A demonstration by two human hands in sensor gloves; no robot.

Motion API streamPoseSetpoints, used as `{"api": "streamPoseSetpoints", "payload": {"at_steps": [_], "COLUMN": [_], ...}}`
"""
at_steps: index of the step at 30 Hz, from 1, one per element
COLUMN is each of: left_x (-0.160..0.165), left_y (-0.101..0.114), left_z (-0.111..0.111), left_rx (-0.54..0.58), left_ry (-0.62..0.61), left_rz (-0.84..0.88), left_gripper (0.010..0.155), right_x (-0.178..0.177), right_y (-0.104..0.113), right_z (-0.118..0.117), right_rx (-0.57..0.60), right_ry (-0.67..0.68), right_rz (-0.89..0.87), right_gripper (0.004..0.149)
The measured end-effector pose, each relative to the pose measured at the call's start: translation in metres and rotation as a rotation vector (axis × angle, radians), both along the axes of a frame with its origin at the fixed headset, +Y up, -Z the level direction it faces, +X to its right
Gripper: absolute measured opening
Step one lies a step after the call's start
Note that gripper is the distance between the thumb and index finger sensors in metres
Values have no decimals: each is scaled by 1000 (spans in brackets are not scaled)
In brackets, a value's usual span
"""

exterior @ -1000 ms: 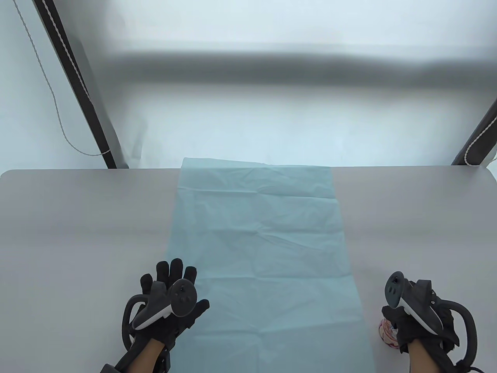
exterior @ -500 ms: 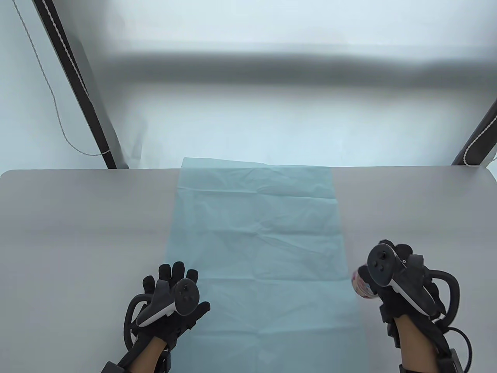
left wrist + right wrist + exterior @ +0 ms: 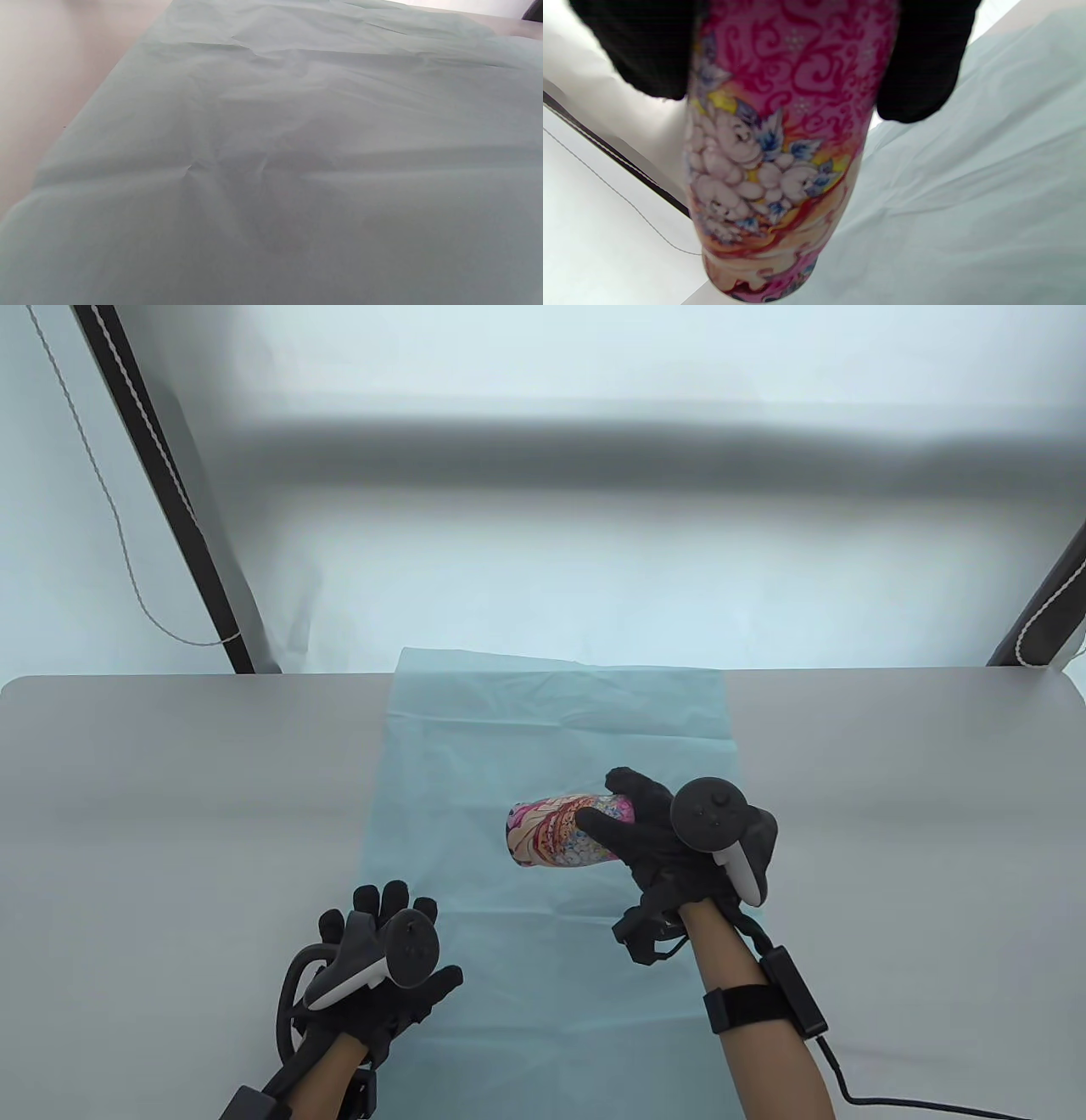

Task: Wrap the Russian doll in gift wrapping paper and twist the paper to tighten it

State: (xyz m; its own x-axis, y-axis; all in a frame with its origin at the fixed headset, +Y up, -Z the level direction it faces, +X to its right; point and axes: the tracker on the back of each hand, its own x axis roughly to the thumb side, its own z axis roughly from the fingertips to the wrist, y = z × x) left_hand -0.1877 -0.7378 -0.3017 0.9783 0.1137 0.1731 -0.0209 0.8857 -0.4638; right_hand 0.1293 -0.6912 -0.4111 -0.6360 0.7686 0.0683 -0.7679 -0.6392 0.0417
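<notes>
A: What changed?
B: The right hand [image 3: 657, 836], which grips the Russian doll [image 3: 560, 833] sideways, has carried it from the bench's [image 3: 170, 780] right side to above the paper [image 3: 551, 729].
A: And the left hand [image 3: 382, 976]?
B: Flat and empty at the paper's edge. I think wrapping can begin.

One Russian doll [image 3: 556, 833] is showing, lying in the right hand [image 3: 670, 848]. One sheet of gift wrapping paper [image 3: 560, 729] is lying between two hands, the left hand [image 3: 382, 976] included. One surface [image 3: 170, 780] is carrying everything.
</notes>
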Motion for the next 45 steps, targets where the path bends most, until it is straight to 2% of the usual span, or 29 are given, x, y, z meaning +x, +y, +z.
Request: {"api": "streamPoseSetpoints", "payload": {"at_steps": [2,7,11,14,16,19,23,27,33,37,40,45], "left_x": [1,5,6,6,5,5,5,6,6,0,-6,-23], "left_y": [0,-4,-4,-4,-5,-6,-7,-10,-11,-9,-6,-3], "left_z": [-1,-3,-4,-5,-5,-5,-5,-6,-5,-5,-5,-9], "left_rx": [1,-28,-25,-29,-38,-46,-57,-70,-79,-73,-60,-1], "left_ry": [-6,-24,-27,-27,-24,-18,-21,-28,-25,0,53,234], "left_rz": [5,-5,1,3,3,6,3,-2,1,16,20,-26], "left_gripper": [87,87,87,87,87,87,87,87,87,87,87,89], "right_x": [-4,1,7,11,10,12,12,13,15,27,48,93], "right_y": [-28,-73,-93,-102,-99,-92,-86,-78,-60,-34,-18,-25], "right_z": [-12,-25,-29,-28,-29,-30,-28,-23,-17,0,23,53], "right_rx": [-85,-209,-270,-373,-348,-331,-301,-223,-141,-77,-29,-79], "right_ry": [19,48,98,144,126,171,134,93,60,84,79,89], "right_rz": [-97,-233,-311,-323,-301,-162,-45,137,200,268,344,519], "right_gripper": [78,78,79,81,81,78,76,81,90,91,89,79]}}
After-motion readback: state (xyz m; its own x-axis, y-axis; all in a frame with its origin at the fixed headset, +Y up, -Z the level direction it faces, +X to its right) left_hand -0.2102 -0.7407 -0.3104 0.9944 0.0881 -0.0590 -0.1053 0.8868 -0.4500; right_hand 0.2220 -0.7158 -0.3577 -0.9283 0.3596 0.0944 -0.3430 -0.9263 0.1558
